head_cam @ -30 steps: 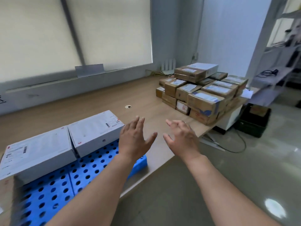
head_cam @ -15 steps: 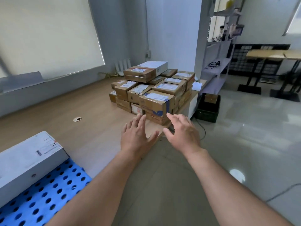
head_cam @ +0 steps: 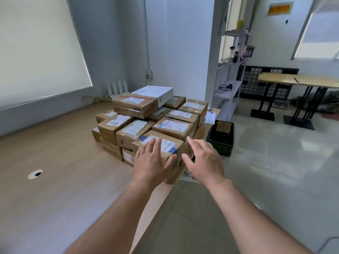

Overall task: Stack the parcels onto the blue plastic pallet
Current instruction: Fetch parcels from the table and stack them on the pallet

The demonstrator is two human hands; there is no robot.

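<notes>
A pile of brown cardboard parcels (head_cam: 154, 118) sits at the right end of the wooden table (head_cam: 60, 162), with a white box (head_cam: 156, 92) on top at the back. The nearest brown parcel (head_cam: 168, 143) stands at the table's front corner. My left hand (head_cam: 152, 162) is spread with straight fingers over this parcel's near left face. My right hand (head_cam: 203, 160) hovers open just off its right side. Whether either hand touches the parcel is unclear. The blue pallet is out of view.
A round cable hole (head_cam: 35, 174) lies in the table at the left. On the floor right of the table stands a dark crate (head_cam: 222, 142). A white shelf unit (head_cam: 229, 88) and tables with black legs (head_cam: 293, 99) stand further right, across glossy floor.
My view has swung right, so the blue pallet and its white boxes have left the frame. Both hands have moved forward to the nearest brown parcel, fingers still spread.
</notes>
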